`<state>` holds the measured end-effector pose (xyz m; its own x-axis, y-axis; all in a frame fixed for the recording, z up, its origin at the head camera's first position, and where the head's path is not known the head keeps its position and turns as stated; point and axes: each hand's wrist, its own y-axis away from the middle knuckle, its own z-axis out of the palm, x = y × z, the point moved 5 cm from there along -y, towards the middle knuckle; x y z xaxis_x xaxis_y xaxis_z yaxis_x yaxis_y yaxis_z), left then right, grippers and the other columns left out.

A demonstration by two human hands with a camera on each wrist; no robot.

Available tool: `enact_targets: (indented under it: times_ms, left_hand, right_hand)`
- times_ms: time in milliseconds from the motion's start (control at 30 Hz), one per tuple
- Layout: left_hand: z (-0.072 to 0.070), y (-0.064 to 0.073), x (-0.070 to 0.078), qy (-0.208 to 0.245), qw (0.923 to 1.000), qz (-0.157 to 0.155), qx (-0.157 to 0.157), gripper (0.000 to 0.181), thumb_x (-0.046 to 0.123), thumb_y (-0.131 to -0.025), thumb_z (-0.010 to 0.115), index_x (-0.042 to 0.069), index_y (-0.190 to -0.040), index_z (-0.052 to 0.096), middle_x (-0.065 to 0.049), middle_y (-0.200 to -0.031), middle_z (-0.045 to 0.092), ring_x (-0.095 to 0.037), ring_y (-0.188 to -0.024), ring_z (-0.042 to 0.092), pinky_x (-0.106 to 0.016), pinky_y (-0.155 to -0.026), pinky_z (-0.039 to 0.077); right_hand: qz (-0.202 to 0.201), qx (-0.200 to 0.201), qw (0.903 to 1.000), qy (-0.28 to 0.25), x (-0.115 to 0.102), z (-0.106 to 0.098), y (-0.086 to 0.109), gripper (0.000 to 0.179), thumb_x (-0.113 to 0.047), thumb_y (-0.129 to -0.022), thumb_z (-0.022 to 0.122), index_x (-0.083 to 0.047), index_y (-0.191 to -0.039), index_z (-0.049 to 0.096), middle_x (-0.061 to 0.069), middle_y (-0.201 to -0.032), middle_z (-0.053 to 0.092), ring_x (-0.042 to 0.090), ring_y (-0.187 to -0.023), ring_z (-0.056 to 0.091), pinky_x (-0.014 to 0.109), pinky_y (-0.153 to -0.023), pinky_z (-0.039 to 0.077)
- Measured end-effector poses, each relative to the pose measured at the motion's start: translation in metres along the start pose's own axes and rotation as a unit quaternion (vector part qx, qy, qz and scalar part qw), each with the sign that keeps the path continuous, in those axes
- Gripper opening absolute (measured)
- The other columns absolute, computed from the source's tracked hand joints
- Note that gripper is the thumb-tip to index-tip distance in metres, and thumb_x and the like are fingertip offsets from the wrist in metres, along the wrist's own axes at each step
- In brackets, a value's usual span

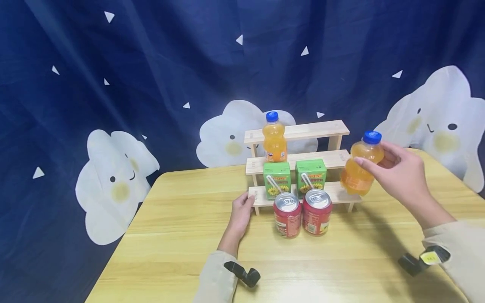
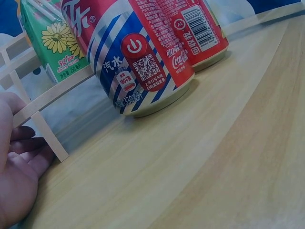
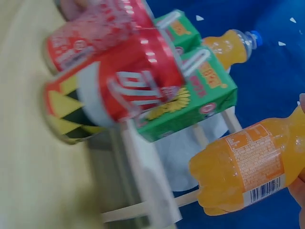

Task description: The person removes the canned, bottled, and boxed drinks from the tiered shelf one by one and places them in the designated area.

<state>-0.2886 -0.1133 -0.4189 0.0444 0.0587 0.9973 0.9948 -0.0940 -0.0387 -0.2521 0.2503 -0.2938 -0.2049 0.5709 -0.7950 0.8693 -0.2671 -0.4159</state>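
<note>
"What's the right hand (image 1: 401, 170) holding?"

"Its fingers are curling round an orange-drink bottle (image 1: 359, 168), holding it tilted in midair near the right end of the wooden three-tier stand (image 1: 314, 130)."

"And the left hand (image 1: 241, 212)?"

"It's pinching the lowest tier's left end. Green drink cartons (image 1: 277, 179) are standing on that tier, Coca-Cola cans (image 1: 317, 216) in front on the table (image 1: 170, 235)."

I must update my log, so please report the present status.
Right hand holding orange-drink bottle aloft, tilted. Left hand gripping tiered wooden rack. Two cola cans in front; bottle apparently unobstructed.
</note>
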Motion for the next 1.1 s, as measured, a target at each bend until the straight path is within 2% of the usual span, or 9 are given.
enact_targets:
  times_ms: [100, 233, 333, 400, 467, 567, 633, 700, 1100]
  left_hand:
    - [-0.001, -0.001, -0.004, 0.003, 1.0000, -0.004, 0.002, 0.041, 0.014, -0.098, 0.043, -0.007, -0.134, 0.044, -0.023, -0.130, 0.053, -0.030, -0.117, 0.054, -0.039, -0.100, 0.047]
    - [-0.002, -0.007, -0.017, 0.005, 0.9999, -0.005, 0.009, 0.042, 0.018, -0.098, 0.044, -0.004, -0.134, 0.046, -0.020, -0.129, 0.055, -0.027, -0.116, 0.055, -0.038, -0.100, 0.047]
    - [-0.003, -0.011, -0.024, 0.000, 0.9999, -0.004, 0.016, 0.042, 0.021, -0.098, 0.045, 0.000, -0.135, 0.047, -0.017, -0.129, 0.056, -0.025, -0.114, 0.056, -0.037, -0.099, 0.047]
    - [-0.003, -0.011, -0.025, -0.004, 0.9998, -0.001, 0.018, 0.043, 0.021, -0.098, 0.045, 0.000, -0.135, 0.047, -0.017, -0.129, 0.056, -0.025, -0.115, 0.056, -0.037, -0.099, 0.048]
    - [-0.003, -0.012, -0.026, -0.002, 0.9998, -0.004, 0.020, 0.043, 0.021, -0.097, 0.045, 0.000, -0.135, 0.047, -0.016, -0.129, 0.056, -0.026, -0.116, 0.055, -0.038, -0.100, 0.047]
    - [-0.003, -0.013, -0.026, 0.005, 0.9998, -0.006, 0.017, 0.044, 0.021, -0.097, 0.045, 0.000, -0.135, 0.046, -0.016, -0.131, 0.055, -0.026, -0.119, 0.054, -0.038, -0.102, 0.045]
    - [-0.002, -0.013, -0.027, 0.010, 0.9998, -0.009, 0.015, 0.044, 0.020, -0.097, 0.045, -0.001, -0.136, 0.045, -0.016, -0.132, 0.054, -0.027, -0.120, 0.053, -0.038, -0.103, 0.044]
    - [-0.003, -0.013, -0.026, 0.013, 0.9998, -0.007, 0.012, 0.044, 0.019, -0.098, 0.045, -0.002, -0.136, 0.044, -0.018, -0.132, 0.054, -0.028, -0.120, 0.053, -0.038, -0.103, 0.044]
    - [-0.002, -0.012, -0.025, 0.009, 0.9999, -0.002, 0.011, 0.045, 0.023, -0.098, 0.045, 0.000, -0.136, 0.045, -0.017, -0.134, 0.052, -0.028, -0.123, 0.051, -0.042, -0.105, 0.042]
  right_hand:
    - [0.007, -0.007, 0.9999, 0.002, 0.010, 0.001, 0.015, 0.065, -0.033, -0.077, 0.078, -0.004, -0.130, 0.055, 0.002, -0.112, 0.066, -0.022, -0.076, 0.053, -0.001, -0.067, 0.045]
    - [0.009, -0.010, 0.9999, -0.008, 0.017, 0.002, 0.032, 0.063, -0.029, -0.075, 0.079, -0.003, -0.129, 0.056, -0.021, -0.102, 0.062, -0.021, -0.077, 0.055, 0.000, -0.067, 0.046]
    - [0.000, -0.008, 0.9999, -0.015, 0.016, 0.004, 0.043, 0.062, -0.025, -0.075, 0.080, -0.003, -0.128, 0.056, -0.025, -0.101, 0.061, -0.019, -0.078, 0.056, 0.001, -0.068, 0.047]
    - [-0.004, -0.009, 0.9998, -0.019, 0.015, 0.005, 0.049, 0.062, -0.023, -0.075, 0.080, -0.002, -0.128, 0.057, -0.024, -0.102, 0.062, -0.018, -0.078, 0.057, 0.002, -0.067, 0.048]
    - [-0.009, -0.013, 0.9996, -0.022, 0.014, 0.008, 0.055, 0.062, -0.021, -0.074, 0.081, -0.001, -0.127, 0.056, -0.017, -0.106, 0.065, -0.018, -0.078, 0.057, 0.003, -0.067, 0.049]
    - [-0.013, -0.020, 0.9996, -0.017, 0.014, 0.012, 0.063, 0.063, -0.020, -0.073, 0.081, 0.000, -0.127, 0.056, 0.003, -0.112, 0.068, -0.019, -0.079, 0.056, 0.003, -0.067, 0.049]
    - [-0.015, -0.026, 0.9994, -0.014, 0.014, 0.016, 0.066, 0.063, -0.020, -0.073, 0.081, 0.001, -0.127, 0.056, 0.018, -0.115, 0.065, -0.019, -0.079, 0.055, 0.003, -0.068, 0.048]
    - [-0.015, -0.033, 0.9993, -0.007, 0.015, 0.020, 0.069, 0.064, -0.022, -0.074, 0.081, 0.001, -0.128, 0.056, 0.028, -0.117, 0.061, -0.021, -0.080, 0.053, 0.001, -0.068, 0.047]
    - [0.017, -0.060, 0.9980, -0.010, 0.024, 0.032, 0.080, 0.068, -0.027, -0.075, 0.080, 0.000, -0.131, 0.052, 0.027, -0.121, 0.059, -0.023, -0.083, 0.048, 0.002, -0.071, 0.046]
